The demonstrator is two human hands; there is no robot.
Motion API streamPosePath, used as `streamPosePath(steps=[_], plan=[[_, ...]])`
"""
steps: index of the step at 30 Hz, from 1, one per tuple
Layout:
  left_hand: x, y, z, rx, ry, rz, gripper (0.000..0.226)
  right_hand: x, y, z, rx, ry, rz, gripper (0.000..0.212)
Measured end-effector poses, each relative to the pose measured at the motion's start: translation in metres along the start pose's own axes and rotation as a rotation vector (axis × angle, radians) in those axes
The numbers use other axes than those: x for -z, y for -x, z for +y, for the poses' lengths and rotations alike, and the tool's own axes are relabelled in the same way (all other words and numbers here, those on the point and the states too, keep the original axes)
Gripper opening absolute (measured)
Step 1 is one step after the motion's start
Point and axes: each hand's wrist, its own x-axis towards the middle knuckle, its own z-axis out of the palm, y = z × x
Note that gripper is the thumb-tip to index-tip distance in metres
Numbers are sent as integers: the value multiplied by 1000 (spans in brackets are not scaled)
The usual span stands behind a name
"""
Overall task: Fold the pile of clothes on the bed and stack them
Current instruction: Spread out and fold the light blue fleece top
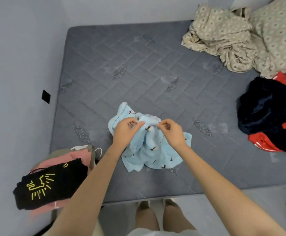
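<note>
The left hand (125, 132) and right hand (172, 132) are side by side above the near middle of the bed (138, 65). Each pinches the top edge of a garment (149, 150), and the rest of the garment lies on the mattress beneath the hands and nearer the person. Left of the left hand, and closer to the person, a stack of folded clothes (53, 184) sits at the bed's near corner. Well to the right of the right hand lies the unfolded pile (271, 116). Beyond that pile, far ahead and right of the right hand, crumpled bedding (240, 40) occupies the far corner.
</note>
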Motion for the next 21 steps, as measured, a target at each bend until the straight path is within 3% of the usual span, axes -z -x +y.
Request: streamPosePath(steps=[4, 7, 10, 18, 21], plan=[[-8, -6, -49, 177, -12, -26, 15, -23, -14, 26, -15, 101, -71, 38], [-28, -7, -98, 431, -3, -39, 39, -42, -27, 49, -3, 251, -139, 62], [-40, -5, -140, 561, 6, -10, 60, -65, -40, 69, 41, 382, -208, 76], [-37, -37, -230, 737, -29, 105, 76, -131, -94, 103, 72, 485, -379, 88], [-41, -46, -244, 787, 124, 67, 74, -145, -101, 118, 27, 475, -408, 87]])
